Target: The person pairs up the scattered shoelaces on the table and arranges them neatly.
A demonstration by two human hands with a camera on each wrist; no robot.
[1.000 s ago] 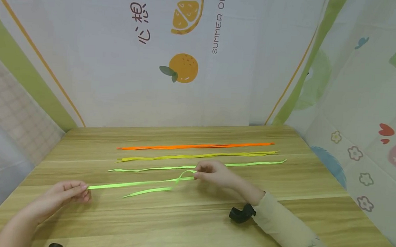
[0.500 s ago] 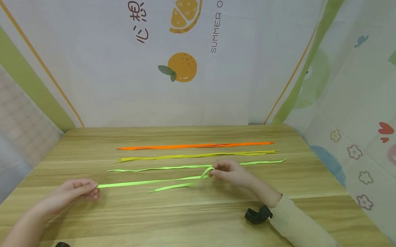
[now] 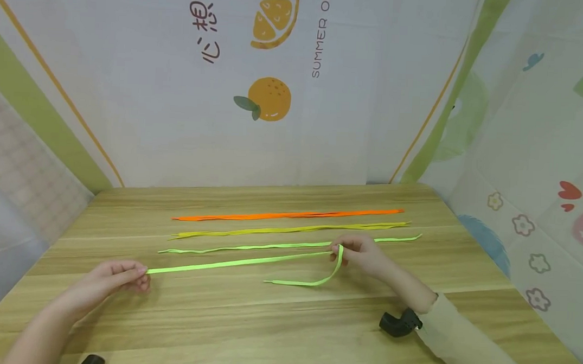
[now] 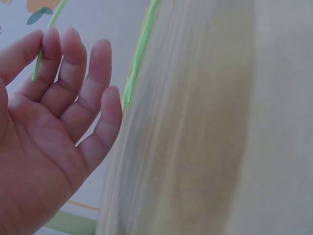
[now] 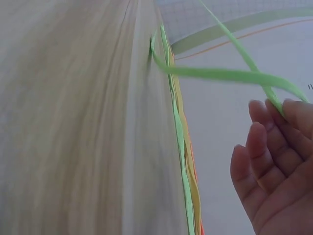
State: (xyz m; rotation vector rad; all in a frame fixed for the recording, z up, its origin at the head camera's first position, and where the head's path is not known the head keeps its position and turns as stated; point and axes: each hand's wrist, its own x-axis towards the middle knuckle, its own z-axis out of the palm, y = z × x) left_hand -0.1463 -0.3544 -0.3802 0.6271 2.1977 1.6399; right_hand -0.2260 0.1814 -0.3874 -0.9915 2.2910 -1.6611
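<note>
A light green shoelace (image 3: 239, 263) is stretched between both hands above the table. Its left end is pinched between the thumb and index finger of my left hand (image 3: 116, 277); in the left wrist view the tip (image 4: 35, 73) pokes out below the pinch. My right hand (image 3: 361, 255) pinches the lace farther along, and the loose tail (image 3: 311, 284) drops from there and bends back leftward to the tabletop. Just behind, another light green shoelace (image 3: 259, 247) lies straight, partly covered by my right hand.
Beyond the green lace, a yellow shoelace (image 3: 270, 230) and an orange shoelace (image 3: 280, 216) lie roughly parallel on the wooden table (image 3: 246, 332). A printed white curtain (image 3: 177, 117) hangs at the table's back edge. A black camera mount (image 3: 400, 323) sits at my right wrist.
My right hand has moved rightward along the lace, lengthening the stretch between the hands. The loose tail has shortened and shifted right. My left hand has moved slightly right, still pinching the end.
</note>
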